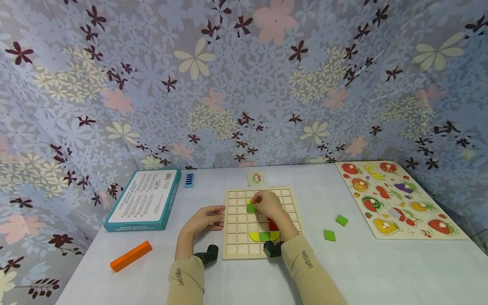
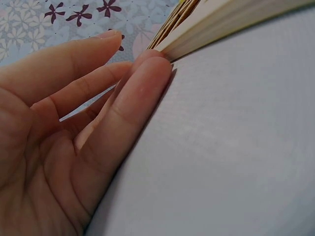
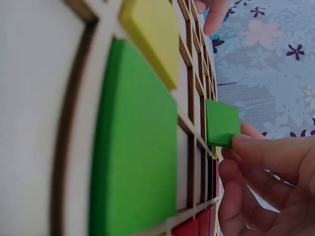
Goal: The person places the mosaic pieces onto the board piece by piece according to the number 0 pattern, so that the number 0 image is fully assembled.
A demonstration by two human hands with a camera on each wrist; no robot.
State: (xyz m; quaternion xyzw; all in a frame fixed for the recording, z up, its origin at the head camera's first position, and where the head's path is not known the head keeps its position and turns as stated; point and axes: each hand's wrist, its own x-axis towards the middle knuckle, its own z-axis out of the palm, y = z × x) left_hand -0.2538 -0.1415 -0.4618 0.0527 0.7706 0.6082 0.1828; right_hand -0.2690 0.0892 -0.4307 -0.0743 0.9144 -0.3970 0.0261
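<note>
My right hand (image 1: 271, 206) pinches a green square tile (image 3: 222, 123) between thumb and finger, over the upper middle of a wooden grid board (image 1: 231, 239). A yellow piece (image 1: 249, 201) shows just behind that tile. Nearer the board's front lie a green square (image 1: 264, 237) between two yellow rounded pieces (image 1: 253, 237) and a red piece (image 1: 272, 225), partly hidden by my right arm. My left hand (image 1: 203, 219) rests at the board's left edge, fingers loosely bent; in the left wrist view, fingertips (image 2: 152, 73) meet the board's side.
Two loose green tiles (image 1: 329, 235) lie right of the board. A small pattern card (image 1: 257, 178) lies behind it. Further right is a fruit puzzle board (image 1: 415, 199). To the left are a teal-edged box (image 1: 145, 197), a small blue item (image 1: 189, 180) and an orange bar (image 1: 131, 256).
</note>
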